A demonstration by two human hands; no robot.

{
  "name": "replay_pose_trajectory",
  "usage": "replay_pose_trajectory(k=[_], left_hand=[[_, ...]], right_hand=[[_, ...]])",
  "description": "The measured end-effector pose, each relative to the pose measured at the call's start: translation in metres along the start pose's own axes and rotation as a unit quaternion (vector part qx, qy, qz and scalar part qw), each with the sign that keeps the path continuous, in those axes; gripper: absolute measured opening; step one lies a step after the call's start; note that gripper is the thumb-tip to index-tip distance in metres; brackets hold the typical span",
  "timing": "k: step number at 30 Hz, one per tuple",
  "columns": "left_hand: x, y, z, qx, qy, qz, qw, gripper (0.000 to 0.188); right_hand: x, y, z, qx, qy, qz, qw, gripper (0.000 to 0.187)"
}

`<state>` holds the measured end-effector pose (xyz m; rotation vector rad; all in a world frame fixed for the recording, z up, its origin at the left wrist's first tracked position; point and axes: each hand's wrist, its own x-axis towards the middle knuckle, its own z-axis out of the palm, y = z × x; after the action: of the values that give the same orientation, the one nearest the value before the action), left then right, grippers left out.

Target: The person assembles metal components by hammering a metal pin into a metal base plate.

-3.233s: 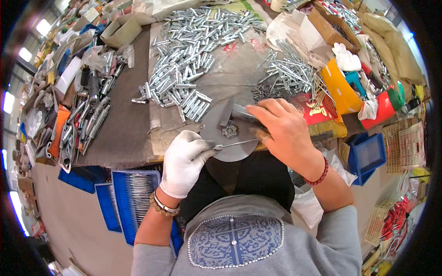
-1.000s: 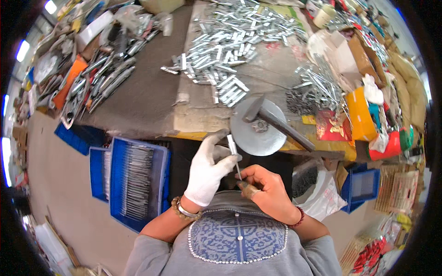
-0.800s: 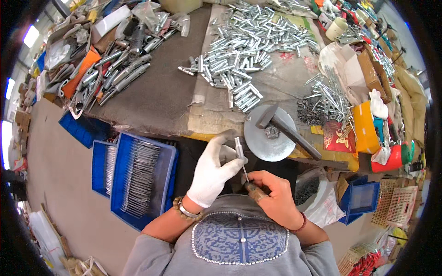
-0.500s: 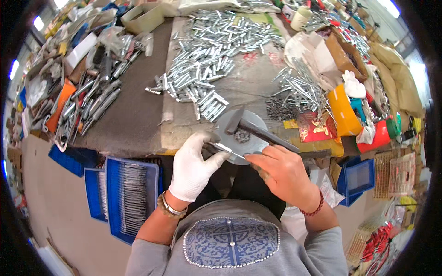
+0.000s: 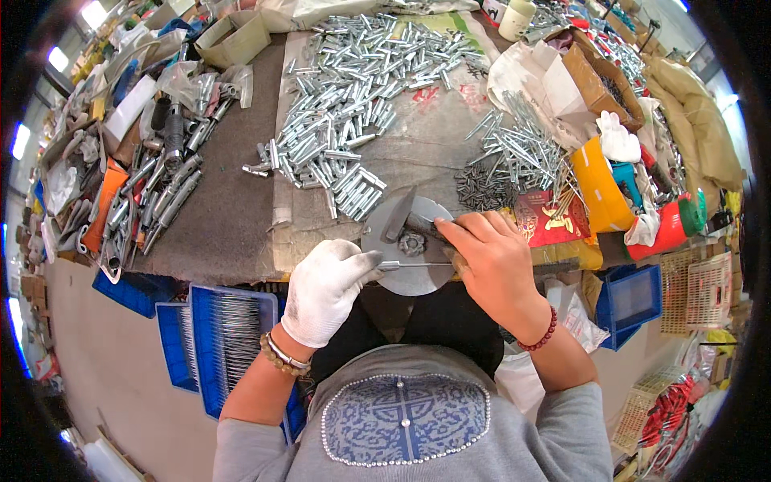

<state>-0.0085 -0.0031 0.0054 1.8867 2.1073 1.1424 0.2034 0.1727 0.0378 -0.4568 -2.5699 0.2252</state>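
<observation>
My left hand [image 5: 321,287], in a white glove, pinches a short silver tube [image 5: 390,265] with a thin metal rod [image 5: 426,264] running out of it to the right. The pair lies across the front of a round grey metal plate [image 5: 426,283]. On the plate is a small dark round piece [image 5: 412,243] with a knobbly edge. A hammer [image 5: 399,215] rests behind it, head to the left. Bare, my right hand [image 5: 496,261] is closed around the hammer's handle, which its fingers partly hide. The rod's right end comes close to the right thumb.
Loose silver tubes [image 5: 345,104] are heaped beyond the plate. Thin rods [image 5: 526,149] and small dark pins [image 5: 482,189] lie at the right, beside a red packet [image 5: 550,218]. Metal parts [image 5: 165,193] crowd the left. Below stands a blue bin [image 5: 273,299] of rods.
My right hand has left the thin rod and moved up onto the hammer's handle. My left hand has brought the tube and rod level over the plate.
</observation>
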Motion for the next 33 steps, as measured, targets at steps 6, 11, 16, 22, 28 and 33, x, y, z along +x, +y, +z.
replay_pose_trajectory(k=[6, 11, 16, 22, 28, 33], left_hand=[[0.0, -0.009, 0.002, 0.013, -0.004, 0.038, 0.999, 0.028], [-0.002, -0.012, 0.002, 0.028, 0.01, 0.085, 0.996, 0.037], [-0.001, -0.012, 0.006, 0.017, 0.038, 0.089, 0.995, 0.032], [-0.003, -0.014, 0.005, 0.019, 0.019, 0.074, 0.997, 0.034], [-0.003, -0.012, 0.003, -0.015, 0.025, 0.059, 0.998, 0.031], [0.003, -0.015, 0.005, 0.006, 0.017, 0.067, 0.998, 0.031]], right_hand=[[-0.007, -0.009, -0.01, 0.041, -0.032, 0.04, 0.998, 0.051], [-0.028, -0.025, -0.027, 0.11, -0.012, 0.077, 0.991, 0.062], [-0.036, -0.042, -0.027, 0.124, 0.14, 0.021, 0.982, 0.058], [-0.039, -0.037, -0.015, 0.054, 0.008, 0.007, 0.998, 0.058], [-0.024, -0.049, -0.028, 0.098, 0.129, 0.01, 0.987, 0.055], [-0.038, -0.033, -0.004, 0.099, -0.005, 0.023, 0.995, 0.065]])
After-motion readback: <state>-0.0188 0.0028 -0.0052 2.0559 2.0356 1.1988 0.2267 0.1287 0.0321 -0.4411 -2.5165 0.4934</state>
